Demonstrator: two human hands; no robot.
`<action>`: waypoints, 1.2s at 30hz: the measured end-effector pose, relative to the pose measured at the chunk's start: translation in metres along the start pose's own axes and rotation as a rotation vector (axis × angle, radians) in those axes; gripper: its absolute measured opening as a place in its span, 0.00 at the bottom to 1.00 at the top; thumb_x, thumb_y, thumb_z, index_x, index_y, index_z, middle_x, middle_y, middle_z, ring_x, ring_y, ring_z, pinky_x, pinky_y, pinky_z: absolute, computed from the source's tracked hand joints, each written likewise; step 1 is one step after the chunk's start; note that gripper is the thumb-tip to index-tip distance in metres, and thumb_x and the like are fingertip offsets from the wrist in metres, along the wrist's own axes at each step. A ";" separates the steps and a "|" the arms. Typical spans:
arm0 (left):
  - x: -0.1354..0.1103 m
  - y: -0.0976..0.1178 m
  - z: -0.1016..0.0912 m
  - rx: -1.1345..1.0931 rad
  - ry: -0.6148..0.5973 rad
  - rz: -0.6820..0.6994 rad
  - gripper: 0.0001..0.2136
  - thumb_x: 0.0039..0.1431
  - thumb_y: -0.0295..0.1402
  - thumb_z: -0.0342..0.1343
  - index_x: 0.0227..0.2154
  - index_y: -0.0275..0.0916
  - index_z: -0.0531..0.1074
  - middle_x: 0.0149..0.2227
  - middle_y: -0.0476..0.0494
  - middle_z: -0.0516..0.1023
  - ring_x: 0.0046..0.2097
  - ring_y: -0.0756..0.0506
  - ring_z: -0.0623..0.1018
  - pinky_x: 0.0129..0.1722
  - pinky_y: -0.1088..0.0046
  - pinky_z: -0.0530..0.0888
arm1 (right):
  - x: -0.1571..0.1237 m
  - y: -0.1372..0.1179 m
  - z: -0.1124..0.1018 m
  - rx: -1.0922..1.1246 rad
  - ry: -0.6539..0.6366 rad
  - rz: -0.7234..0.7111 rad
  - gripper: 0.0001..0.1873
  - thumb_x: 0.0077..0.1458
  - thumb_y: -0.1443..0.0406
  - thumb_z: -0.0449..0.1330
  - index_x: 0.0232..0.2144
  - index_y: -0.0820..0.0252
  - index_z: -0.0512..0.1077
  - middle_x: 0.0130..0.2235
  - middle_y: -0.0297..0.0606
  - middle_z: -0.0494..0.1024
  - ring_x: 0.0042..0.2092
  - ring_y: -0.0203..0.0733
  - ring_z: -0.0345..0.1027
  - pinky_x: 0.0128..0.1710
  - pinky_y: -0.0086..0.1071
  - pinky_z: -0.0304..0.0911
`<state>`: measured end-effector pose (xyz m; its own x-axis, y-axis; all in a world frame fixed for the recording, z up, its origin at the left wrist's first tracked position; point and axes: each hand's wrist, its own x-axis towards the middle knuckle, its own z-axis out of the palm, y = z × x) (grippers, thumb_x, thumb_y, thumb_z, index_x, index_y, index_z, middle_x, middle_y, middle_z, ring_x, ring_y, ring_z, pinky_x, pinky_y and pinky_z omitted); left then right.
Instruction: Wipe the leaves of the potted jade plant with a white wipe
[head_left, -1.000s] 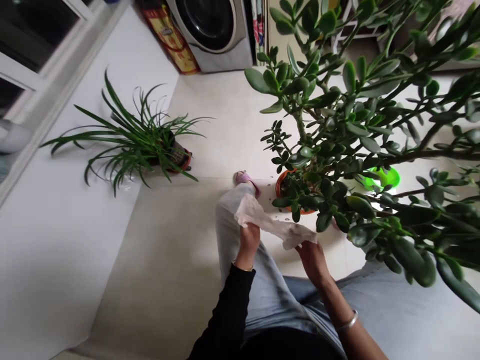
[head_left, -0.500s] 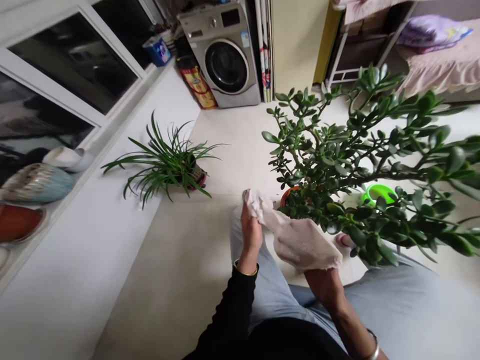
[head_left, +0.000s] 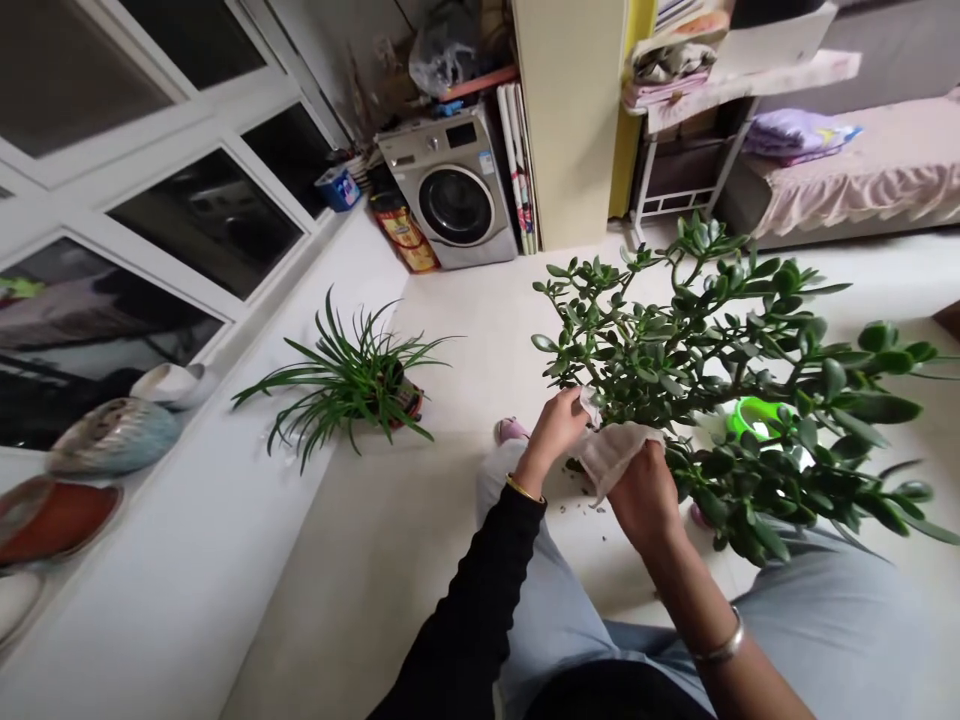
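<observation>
A thin whitish cloth (head_left: 616, 452) stretches between my hands at the near left side of a leafy jade plant (head_left: 660, 350). My left hand (head_left: 559, 432) is closed, pinching one end of the cloth close to the lower leaves. Wrapped round the other end, my right hand (head_left: 646, 495) is seen from its back, with the fingertips hidden. The cloth hangs slightly below the right fist. Leaves and the hands cover most of the plant's pot.
A spider-like potted plant (head_left: 352, 375) stands by the white wall on the left. Behind the jade plant's branches is a bright green basin (head_left: 754, 415). A washing machine (head_left: 454, 195) is at the back. Dark crumbs lie on the floor below my hands.
My hands have moved from in front of my knees up to the jade plant's leaves, carrying the cloth. The cloth is now bunched shorter between them. The view has tilted up.
</observation>
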<state>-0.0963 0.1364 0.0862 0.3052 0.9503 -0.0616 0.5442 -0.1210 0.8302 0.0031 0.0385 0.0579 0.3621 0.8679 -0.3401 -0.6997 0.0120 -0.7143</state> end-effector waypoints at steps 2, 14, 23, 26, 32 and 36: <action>0.004 -0.003 0.002 0.008 -0.026 -0.020 0.09 0.60 0.24 0.58 0.39 0.40 0.81 0.42 0.42 0.85 0.45 0.42 0.81 0.47 0.72 0.74 | 0.010 0.004 0.004 0.116 0.040 0.082 0.12 0.60 0.54 0.58 0.35 0.53 0.75 0.41 0.42 0.84 0.49 0.52 0.79 0.48 0.47 0.76; 0.012 0.004 0.012 0.045 0.021 -0.081 0.07 0.54 0.21 0.62 0.30 0.40 0.78 0.35 0.45 0.83 0.38 0.46 0.77 0.39 0.75 0.70 | 0.076 0.049 0.018 0.214 0.284 0.054 0.04 0.54 0.66 0.61 0.35 0.57 0.70 0.32 0.31 0.78 0.34 0.36 0.75 0.37 0.28 0.73; 0.010 0.009 0.015 0.100 0.013 -0.142 0.05 0.58 0.25 0.62 0.29 0.42 0.77 0.34 0.44 0.84 0.36 0.45 0.77 0.37 0.74 0.67 | 0.079 0.052 0.020 0.158 0.320 0.033 0.05 0.49 0.68 0.63 0.30 0.58 0.69 0.27 0.28 0.76 0.29 0.33 0.71 0.31 0.26 0.69; 0.009 0.011 0.014 0.086 0.007 -0.168 0.05 0.57 0.25 0.61 0.28 0.42 0.76 0.33 0.45 0.83 0.36 0.45 0.77 0.37 0.73 0.67 | 0.077 0.049 0.021 0.150 0.293 0.031 0.08 0.45 0.70 0.63 0.28 0.58 0.67 0.25 0.27 0.74 0.29 0.33 0.71 0.32 0.26 0.69; 0.006 0.003 0.008 0.028 -0.059 -0.148 0.05 0.57 0.24 0.59 0.29 0.40 0.74 0.29 0.50 0.78 0.33 0.48 0.74 0.36 0.75 0.66 | 0.076 0.046 0.025 0.138 0.257 0.027 0.10 0.41 0.71 0.64 0.27 0.57 0.66 0.25 0.28 0.73 0.31 0.36 0.73 0.35 0.28 0.71; 0.005 -0.001 0.006 -0.004 -0.099 -0.165 0.03 0.57 0.25 0.60 0.31 0.40 0.76 0.27 0.52 0.76 0.31 0.48 0.72 0.35 0.75 0.66 | 0.075 0.046 0.024 0.139 0.256 0.033 0.09 0.40 0.71 0.63 0.27 0.57 0.68 0.26 0.29 0.75 0.31 0.35 0.72 0.34 0.28 0.70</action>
<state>-0.0910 0.1397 0.0818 0.2877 0.9241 -0.2515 0.5902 0.0357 0.8064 -0.0166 0.1164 0.0144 0.4694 0.7156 -0.5173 -0.7847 0.0693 -0.6160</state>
